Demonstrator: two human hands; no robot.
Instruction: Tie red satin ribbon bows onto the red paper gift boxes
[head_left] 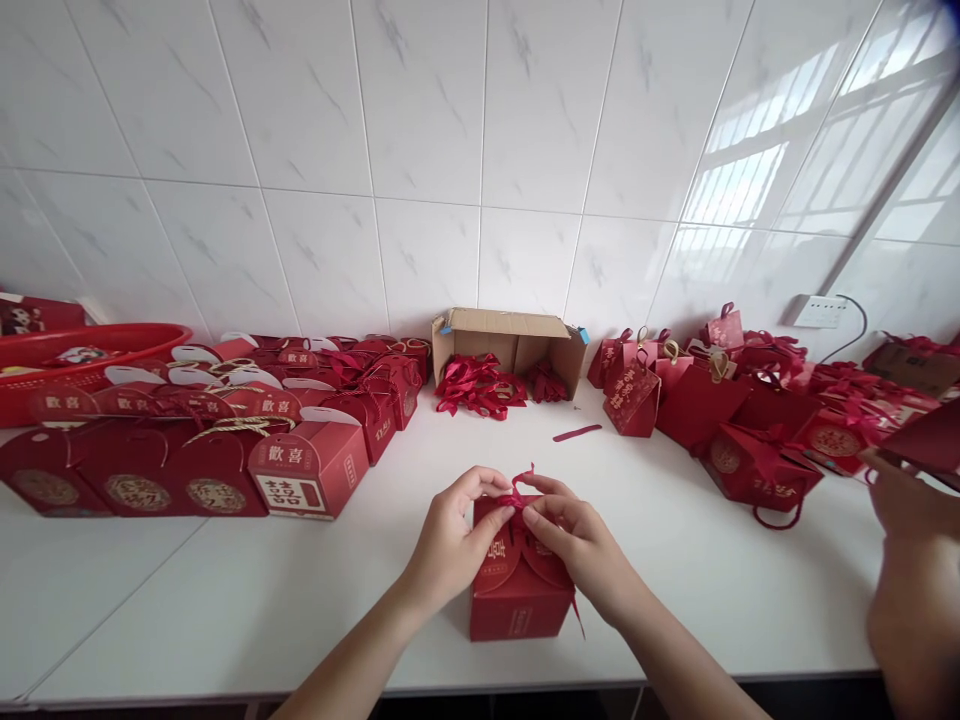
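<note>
In front of me a red gift box with gold lettering stands upright on the white table, its rounded flaps folded over the top. A thin red ribbon crosses the top of the box, and one tail hangs down the right side. My left hand pinches the ribbon from the left with thumb and forefinger. From the right, my right hand pinches the same ribbon close beside it. The fingertips partly hide the knot or loop between them.
Rows of red boxes and a red plastic basket stand left. At the wall a cardboard box holds red ribbons. A ribbon strip lies nearby. More boxes sit right, where another person's hand holds a box.
</note>
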